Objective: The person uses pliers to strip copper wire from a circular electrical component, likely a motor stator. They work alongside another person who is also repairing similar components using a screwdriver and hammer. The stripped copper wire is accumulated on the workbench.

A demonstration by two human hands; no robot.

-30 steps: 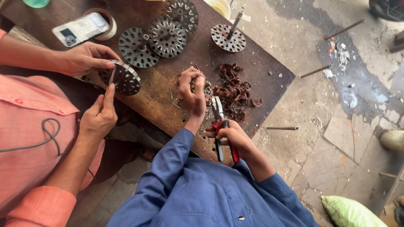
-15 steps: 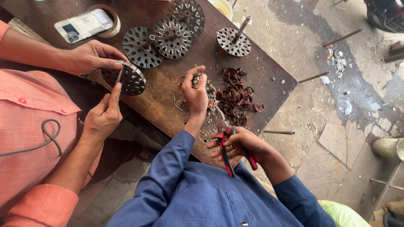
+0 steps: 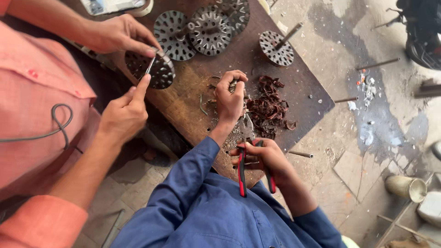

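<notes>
Bringing my pliers back up to the board.
Right hand grips them, left hand stays fisted; five perforated discs, one pair of pliers.

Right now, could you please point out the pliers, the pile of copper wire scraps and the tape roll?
pliers (image 3: pixel 242 172): head view, red-black handle.
pile of copper wire scraps (image 3: pixel 268 106): head view, middle of heap.
tape roll (image 3: pixel 146 8): head view, outer rim.

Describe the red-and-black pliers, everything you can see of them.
The pliers have two long handles sleeved in red and black grip, spread apart toward the blue-sleeved person, and a grey metal head pointing up the board. The right hand wraps both handles. The nose lies close under the left hand, beside a pile of dark reddish scrap. What the tip bites is hidden.
</notes>
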